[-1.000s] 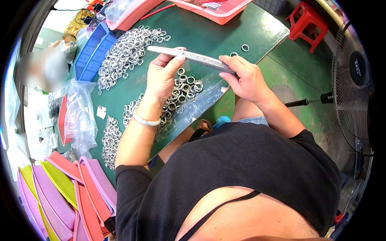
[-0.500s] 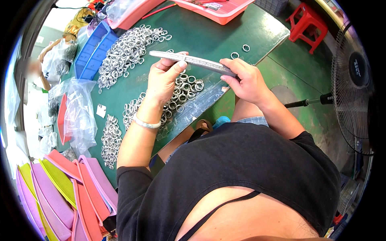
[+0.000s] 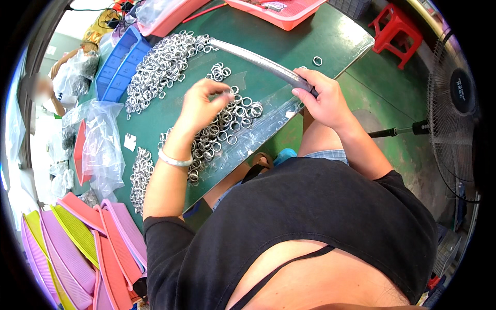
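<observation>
My right hand (image 3: 326, 98) is wrapped round the thicker, dark end of a long tapered metal ring mandrel (image 3: 260, 58), which slants up and leftward over the table. My left hand (image 3: 201, 106) is off the mandrel, its thumb and fingers curled toward each other above the near pile of metal rings (image 3: 222, 129). The fingertips are blurred, and whatever they pinch cannot be made out. A small cluster of rings (image 3: 219, 71) lies between that hand and the mandrel. Two single rings lie by my right hand; the visible one is a loose ring (image 3: 317, 61).
A large ring heap (image 3: 160, 70) lies by a blue divided bin (image 3: 121, 62); a smaller ring pile (image 3: 141, 178) sits at the left. Pink trays (image 3: 289, 20) stand at the back, stacked colored baskets (image 3: 88, 243) at lower left. Right are a red stool (image 3: 397, 33) and black fan (image 3: 457, 98).
My left hand has come off the mandrel and moved down and left toward the ring pile. The mandrel's thin tip has swung upward, and my right hand still grips its thick end.
</observation>
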A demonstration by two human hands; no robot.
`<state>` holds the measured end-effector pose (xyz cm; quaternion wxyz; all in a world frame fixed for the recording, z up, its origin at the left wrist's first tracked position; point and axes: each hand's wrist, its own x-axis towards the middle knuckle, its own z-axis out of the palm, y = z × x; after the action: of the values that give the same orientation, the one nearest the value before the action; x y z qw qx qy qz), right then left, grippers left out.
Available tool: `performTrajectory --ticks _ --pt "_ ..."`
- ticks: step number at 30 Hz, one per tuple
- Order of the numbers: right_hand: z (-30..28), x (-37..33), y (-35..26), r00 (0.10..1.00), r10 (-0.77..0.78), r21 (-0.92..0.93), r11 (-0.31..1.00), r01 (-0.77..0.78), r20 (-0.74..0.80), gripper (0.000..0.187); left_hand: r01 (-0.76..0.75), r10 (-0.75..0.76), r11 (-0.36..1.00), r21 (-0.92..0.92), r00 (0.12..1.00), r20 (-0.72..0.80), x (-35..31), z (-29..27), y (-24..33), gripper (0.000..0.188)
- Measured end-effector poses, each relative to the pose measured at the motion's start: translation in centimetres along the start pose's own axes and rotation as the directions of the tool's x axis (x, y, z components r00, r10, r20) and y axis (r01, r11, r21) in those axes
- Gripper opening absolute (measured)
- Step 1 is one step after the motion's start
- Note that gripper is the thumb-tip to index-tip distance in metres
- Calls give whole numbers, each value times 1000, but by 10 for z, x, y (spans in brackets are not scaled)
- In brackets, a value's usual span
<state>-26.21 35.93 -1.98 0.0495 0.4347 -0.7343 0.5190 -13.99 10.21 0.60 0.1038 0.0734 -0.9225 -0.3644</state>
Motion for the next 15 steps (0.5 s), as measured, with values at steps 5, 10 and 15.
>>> performTrajectory --ticks 5,10,15 --pt "1 0 1 1000 -6 -24 1000 6 4 31 42 -39 998 44 997 -61 12 7 -1 24" --pt "1 0 0 999 29 -15 999 -29 37 32 -252 333 836 487 939 -88 45 7 -21 22" --pt "-1 -1 2 999 32 -45 999 -30 34 33 -278 319 855 438 947 -21 58 6 -29 18"
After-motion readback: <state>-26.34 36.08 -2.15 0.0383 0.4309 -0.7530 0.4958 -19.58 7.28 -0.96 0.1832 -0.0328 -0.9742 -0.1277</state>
